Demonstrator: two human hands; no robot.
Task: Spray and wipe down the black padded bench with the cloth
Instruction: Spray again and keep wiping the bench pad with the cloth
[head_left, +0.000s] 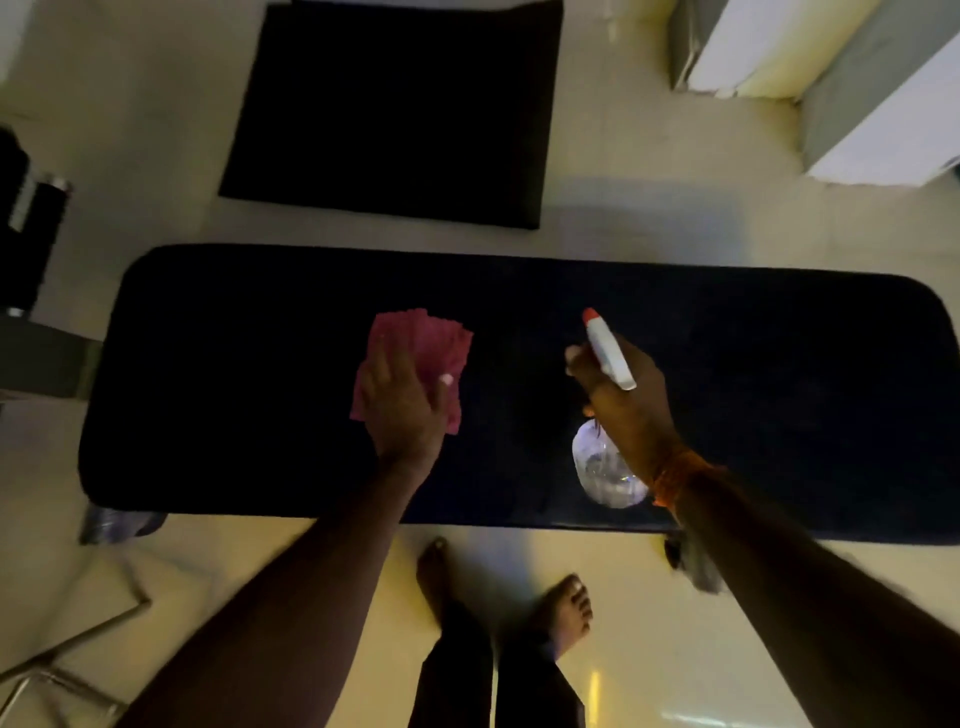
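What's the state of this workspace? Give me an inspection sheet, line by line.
Surface: black padded bench lies across the view; too dim to tell whether it is wet.
Job's things: pink cloth flat on the bench; spray bottle held over it, red nozzle pointing away.
Clutter: nothing seen.
Hands: left hand presses the cloth; right hand grips the spray bottle.
Cables: nothing seen.
Surroundings: black mat on pale floor beyond the bench; white furniture far right; metal frame lower left.

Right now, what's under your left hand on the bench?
The pink cloth, lying on the black padded bench with the left hand resting flat on it. The cloth's middle and the bench surface beneath it are hidden.
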